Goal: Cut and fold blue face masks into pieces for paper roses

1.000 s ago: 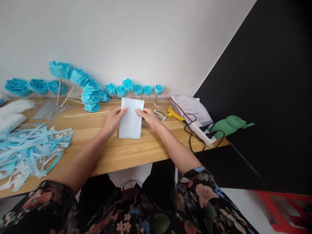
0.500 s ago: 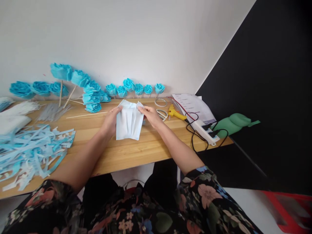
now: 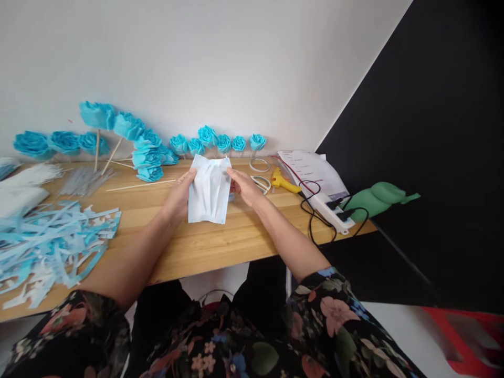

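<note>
Wooden desk (image 3: 212, 247) against a white wall (image 3: 236, 63), blue flowers (image 3: 207, 136) behind. We hold a pleated pale sheet (image 3: 210, 191) up over the desk, mid-view. Left hand (image 3: 180, 197): grip pinches its left edge near the top; right hand (image 3: 244, 187): grip pinches the right edge, fingers partly hidden. Bottom looks unsupported. Risks we'd flag: uneven pulling could spread the pleats or tear thin material; one loose pinch could let it drop; a wide right swing could knock the yellow glue gun (image 3: 284, 181).
</note>
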